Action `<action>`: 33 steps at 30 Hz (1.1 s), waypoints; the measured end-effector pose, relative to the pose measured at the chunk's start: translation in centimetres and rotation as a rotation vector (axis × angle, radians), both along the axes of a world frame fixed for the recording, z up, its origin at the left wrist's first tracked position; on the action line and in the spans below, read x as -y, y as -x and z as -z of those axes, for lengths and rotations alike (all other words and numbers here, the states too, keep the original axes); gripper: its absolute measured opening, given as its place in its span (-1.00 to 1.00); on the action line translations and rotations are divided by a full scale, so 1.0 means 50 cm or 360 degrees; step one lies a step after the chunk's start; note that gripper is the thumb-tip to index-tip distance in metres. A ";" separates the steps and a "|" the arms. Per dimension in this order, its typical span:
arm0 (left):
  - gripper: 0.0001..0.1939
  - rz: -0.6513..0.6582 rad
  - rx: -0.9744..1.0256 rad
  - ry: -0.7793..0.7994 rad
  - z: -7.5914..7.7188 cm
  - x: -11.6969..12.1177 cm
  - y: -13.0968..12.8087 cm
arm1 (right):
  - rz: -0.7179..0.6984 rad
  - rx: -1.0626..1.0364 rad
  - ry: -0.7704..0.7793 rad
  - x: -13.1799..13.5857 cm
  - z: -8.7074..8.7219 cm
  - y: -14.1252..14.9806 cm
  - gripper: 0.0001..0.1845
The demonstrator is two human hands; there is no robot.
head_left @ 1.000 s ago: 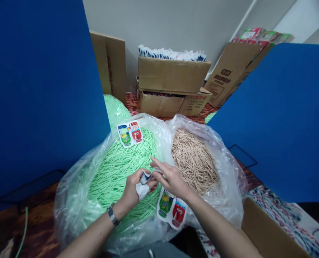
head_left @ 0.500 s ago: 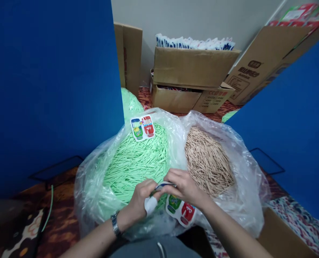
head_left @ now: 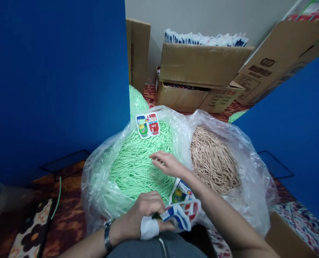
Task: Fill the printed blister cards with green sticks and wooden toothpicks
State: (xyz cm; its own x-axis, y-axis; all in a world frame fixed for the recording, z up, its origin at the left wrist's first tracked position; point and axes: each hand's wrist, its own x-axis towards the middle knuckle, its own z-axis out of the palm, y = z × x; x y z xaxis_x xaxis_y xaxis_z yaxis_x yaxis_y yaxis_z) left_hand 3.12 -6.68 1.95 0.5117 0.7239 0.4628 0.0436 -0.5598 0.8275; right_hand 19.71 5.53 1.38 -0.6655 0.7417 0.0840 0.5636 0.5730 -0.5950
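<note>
My left hand (head_left: 145,211), thumb wrapped in white tape, is closed on a small printed packet (head_left: 182,215) near my lap. My right hand (head_left: 167,163) reaches out over the heap of green sticks (head_left: 137,161) with its fingers spread, just above them and holding nothing. A second printed packet (head_left: 181,191) lies under my right wrist at the bag's near edge. A third packet (head_left: 148,125) lies on top of the green heap at the far side. The tan sticks (head_left: 213,161) fill a clear plastic bag to the right.
Blue panels stand at left (head_left: 57,82) and right (head_left: 296,118). Cardboard boxes (head_left: 205,64) are stacked at the back, one filled with packets. Another box corner (head_left: 280,236) sits at lower right. A patterned cloth (head_left: 30,229) covers the floor at lower left.
My hands have parted: the right one left the packet and reached forward over the green sticks, while the left drew the packet back toward my lap. The camera shifted left.
</note>
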 end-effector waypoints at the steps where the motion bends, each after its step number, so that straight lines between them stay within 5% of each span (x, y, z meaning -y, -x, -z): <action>1: -0.72 0.0008 0.0017 0.0032 -0.005 0.002 0.002 | -0.0045 0.0233 -0.0091 -0.001 0.019 0.028 -0.66; 5: -0.74 -0.0038 0.0068 0.0147 -0.009 0.003 0.013 | -0.0164 0.0863 -0.0422 0.013 0.059 0.121 -0.47; 8: -0.73 -0.0053 0.0073 0.0172 -0.006 0.004 0.018 | -0.0266 0.1012 -0.0486 0.009 0.049 0.142 -0.59; 14: -0.69 0.0095 -0.0028 0.0290 -0.014 0.001 0.024 | -0.0240 0.0959 -0.0333 -0.007 0.016 0.067 -0.74; 21: -0.68 0.0187 -0.0038 0.0304 -0.004 -0.007 0.015 | 0.0033 0.1141 -0.0072 0.072 0.078 0.003 -0.76; 24: -0.65 0.0225 -0.0039 0.0304 -0.001 -0.008 0.010 | 0.0189 0.0703 0.0081 0.085 0.082 -0.038 -0.73; 29: -0.64 0.0213 0.0030 0.0331 0.007 -0.006 0.008 | 0.0770 -0.1192 0.0382 0.076 0.056 -0.134 -0.44; 31: -0.64 0.0232 0.0074 0.0342 0.008 -0.006 0.005 | 0.0828 -0.1390 0.0427 0.070 0.052 -0.130 -0.39; 33: -0.63 0.0266 0.0083 0.0347 0.005 -0.006 0.002 | 0.0691 -0.1096 0.0431 0.064 0.053 -0.091 -0.51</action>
State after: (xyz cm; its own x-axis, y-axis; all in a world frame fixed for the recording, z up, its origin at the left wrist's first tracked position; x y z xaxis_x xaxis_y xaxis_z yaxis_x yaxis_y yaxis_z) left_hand 3.02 -6.38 1.70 0.6121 0.7168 0.3340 -0.0802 -0.3639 0.9280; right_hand 24.24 2.34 -1.28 -0.1835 0.9717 0.1485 0.1628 0.1791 -0.9703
